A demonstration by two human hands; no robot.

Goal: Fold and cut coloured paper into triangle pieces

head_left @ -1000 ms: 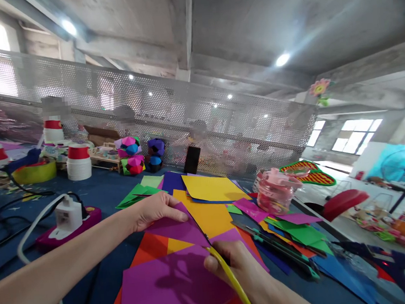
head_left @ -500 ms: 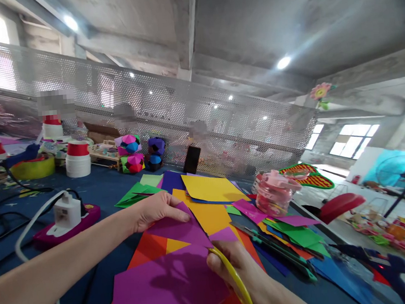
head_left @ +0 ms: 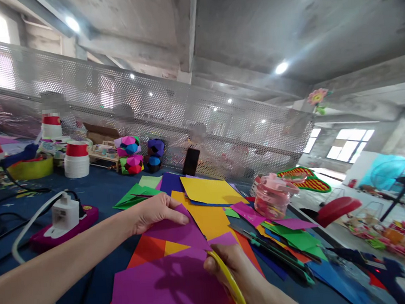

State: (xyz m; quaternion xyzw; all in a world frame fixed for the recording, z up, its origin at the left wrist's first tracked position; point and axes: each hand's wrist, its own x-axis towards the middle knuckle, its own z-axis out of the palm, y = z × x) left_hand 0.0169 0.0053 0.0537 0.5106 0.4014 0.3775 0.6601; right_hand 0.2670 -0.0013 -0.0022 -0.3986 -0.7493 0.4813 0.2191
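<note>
Between thumb and fingers, my left hand (head_left: 163, 211) pinches a piece of purple paper (head_left: 174, 232) above the stack. My right hand (head_left: 229, 263) is closed round yellow-handled scissors (head_left: 231, 282), whose blades meet the lower right edge of that paper. Most of the blades are hidden by the paper and my fingers. Below both hands lies a larger purple sheet (head_left: 147, 289), with the shadow of hand and scissors on it. Orange-red paper (head_left: 147, 251) and golden-yellow paper (head_left: 208, 220) show underneath and behind.
A green utility knife (head_left: 278, 254) and coloured paper scraps (head_left: 302, 235) lie right of my right hand, near a pink jar (head_left: 272, 198) and a glue gun (head_left: 371, 262). At left is a power strip (head_left: 65, 228) with cables. A phone (head_left: 191, 161) stands behind the paper.
The scissors and my right hand have shifted slightly left and down against the purple paper. My left hand keeps its pinch. The whole view has moved a little.
</note>
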